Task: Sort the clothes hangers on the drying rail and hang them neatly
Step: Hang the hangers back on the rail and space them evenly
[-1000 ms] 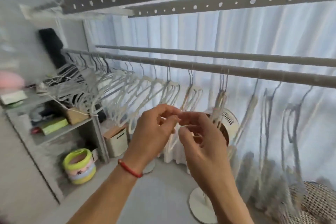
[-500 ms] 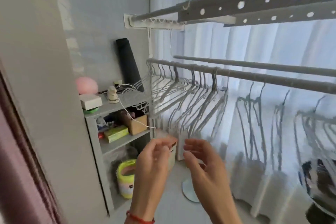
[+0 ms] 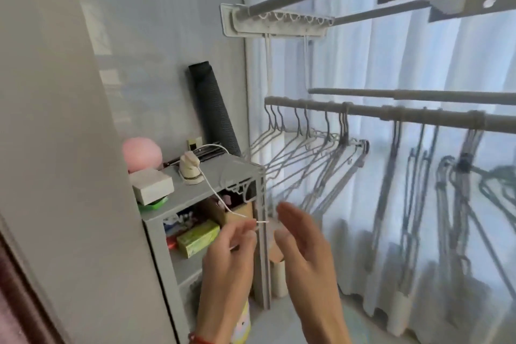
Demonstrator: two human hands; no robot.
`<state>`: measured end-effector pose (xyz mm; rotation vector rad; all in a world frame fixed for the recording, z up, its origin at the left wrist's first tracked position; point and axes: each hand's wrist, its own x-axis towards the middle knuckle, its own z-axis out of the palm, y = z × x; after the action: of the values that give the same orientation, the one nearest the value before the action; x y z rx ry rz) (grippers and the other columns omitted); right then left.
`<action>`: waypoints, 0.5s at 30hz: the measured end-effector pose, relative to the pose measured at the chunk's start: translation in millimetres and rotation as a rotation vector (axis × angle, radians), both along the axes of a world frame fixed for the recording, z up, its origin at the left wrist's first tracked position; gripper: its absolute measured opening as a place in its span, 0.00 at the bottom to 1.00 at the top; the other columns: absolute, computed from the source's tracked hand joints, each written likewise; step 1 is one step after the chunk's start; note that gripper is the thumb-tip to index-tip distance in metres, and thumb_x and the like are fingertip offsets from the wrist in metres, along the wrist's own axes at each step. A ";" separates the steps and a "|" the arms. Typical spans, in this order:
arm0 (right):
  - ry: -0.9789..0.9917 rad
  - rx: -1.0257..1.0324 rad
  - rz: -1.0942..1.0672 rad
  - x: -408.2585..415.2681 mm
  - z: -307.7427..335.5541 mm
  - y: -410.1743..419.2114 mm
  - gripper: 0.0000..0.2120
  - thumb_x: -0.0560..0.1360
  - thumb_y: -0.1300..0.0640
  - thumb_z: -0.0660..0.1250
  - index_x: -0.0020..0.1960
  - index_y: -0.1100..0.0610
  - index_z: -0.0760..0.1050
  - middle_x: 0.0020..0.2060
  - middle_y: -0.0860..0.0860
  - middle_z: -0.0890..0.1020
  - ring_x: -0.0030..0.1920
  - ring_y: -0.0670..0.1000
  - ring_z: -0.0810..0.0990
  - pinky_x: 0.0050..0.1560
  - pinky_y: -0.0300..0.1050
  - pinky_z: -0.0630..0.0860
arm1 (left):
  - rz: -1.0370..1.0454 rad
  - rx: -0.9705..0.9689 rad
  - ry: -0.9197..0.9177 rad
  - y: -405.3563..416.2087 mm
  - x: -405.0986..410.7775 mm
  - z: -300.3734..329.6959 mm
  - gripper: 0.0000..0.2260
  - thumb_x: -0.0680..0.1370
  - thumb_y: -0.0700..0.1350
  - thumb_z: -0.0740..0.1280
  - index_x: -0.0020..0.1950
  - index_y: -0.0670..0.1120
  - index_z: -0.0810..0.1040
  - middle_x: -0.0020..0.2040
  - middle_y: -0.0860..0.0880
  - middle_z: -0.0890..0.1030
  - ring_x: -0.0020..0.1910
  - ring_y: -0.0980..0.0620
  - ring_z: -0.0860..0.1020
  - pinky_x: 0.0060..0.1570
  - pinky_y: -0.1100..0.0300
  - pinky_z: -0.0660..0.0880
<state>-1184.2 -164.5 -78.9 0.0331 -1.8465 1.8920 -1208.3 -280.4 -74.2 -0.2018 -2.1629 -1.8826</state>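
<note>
Several grey wire hangers (image 3: 307, 153) hang bunched and slanted at the left end of the drying rail (image 3: 418, 116). More hanger groups (image 3: 458, 187) hang straight further right along it. Both hands are held up below the rail and touch no hanger. My left hand (image 3: 231, 257) has loosely curled fingers with a thin white sliver between thumb and fingers. Whether it pinches that sliver I cannot tell. My right hand (image 3: 304, 246) is beside it, fingers straight and spread, holding nothing.
A grey shelf unit (image 3: 251, 173) stands left of the rail, carrying a pink ball (image 3: 142, 153), a white box (image 3: 152, 187), a charger (image 3: 191, 170) with a dangling white cable and a black roll (image 3: 212, 109). A second rail (image 3: 418, 95) and an upper rack (image 3: 279, 19) hang before white curtains (image 3: 391, 64).
The view has swung left to the rail's end and the shelf. My hands, pinched together in front of the hangers a second ago, have come apart and sit lower.
</note>
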 end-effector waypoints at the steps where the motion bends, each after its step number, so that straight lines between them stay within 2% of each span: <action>1: 0.005 -0.009 0.005 -20.0 1.4 -5.4 0.18 0.80 0.60 0.67 0.63 0.40 0.79 0.60 0.35 0.82 0.61 0.32 0.77 0.54 0.24 0.73 | -0.002 -0.030 0.004 -5.0 -18.7 0.1 0.09 0.80 0.42 0.65 0.53 0.55 0.83 0.50 0.59 0.85 0.54 0.60 0.81 0.56 0.56 0.76; 6: 0.024 0.034 -0.074 -106.5 19.5 -19.5 0.18 0.79 0.55 0.66 0.64 0.36 0.77 0.60 0.31 0.80 0.63 0.33 0.76 0.62 0.36 0.72 | -0.027 -0.083 0.013 -20.7 -107.0 19.6 0.08 0.77 0.51 0.67 0.51 0.64 0.81 0.49 0.61 0.84 0.54 0.60 0.81 0.53 0.59 0.77; 10: 0.020 0.024 -0.090 -149.5 26.0 -22.3 0.18 0.80 0.57 0.66 0.64 0.38 0.77 0.59 0.28 0.79 0.62 0.30 0.75 0.58 0.25 0.72 | -0.063 -0.139 0.071 -19.9 -165.7 28.2 0.11 0.80 0.44 0.67 0.53 0.62 0.82 0.51 0.62 0.84 0.55 0.63 0.80 0.53 0.63 0.77; 12: -0.005 0.046 -0.121 -165.4 26.6 -20.3 0.18 0.80 0.57 0.67 0.64 0.37 0.77 0.60 0.26 0.78 0.63 0.29 0.74 0.60 0.26 0.71 | -0.096 -0.194 0.126 -16.7 -190.3 35.1 0.11 0.80 0.44 0.67 0.55 0.60 0.82 0.53 0.63 0.83 0.56 0.68 0.78 0.53 0.69 0.76; 15: -0.064 0.084 -0.180 -188.8 30.1 -16.1 0.18 0.79 0.53 0.67 0.66 0.36 0.75 0.61 0.29 0.78 0.64 0.30 0.73 0.65 0.34 0.71 | -0.103 -0.303 0.277 -15.1 -231.2 48.1 0.11 0.79 0.45 0.67 0.59 0.57 0.81 0.54 0.64 0.81 0.54 0.78 0.73 0.48 0.81 0.69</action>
<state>-1373.0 -180.6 -48.8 -0.1623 -1.9019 1.7106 -1439.5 -295.4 -26.2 -0.6056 -2.2633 -1.4617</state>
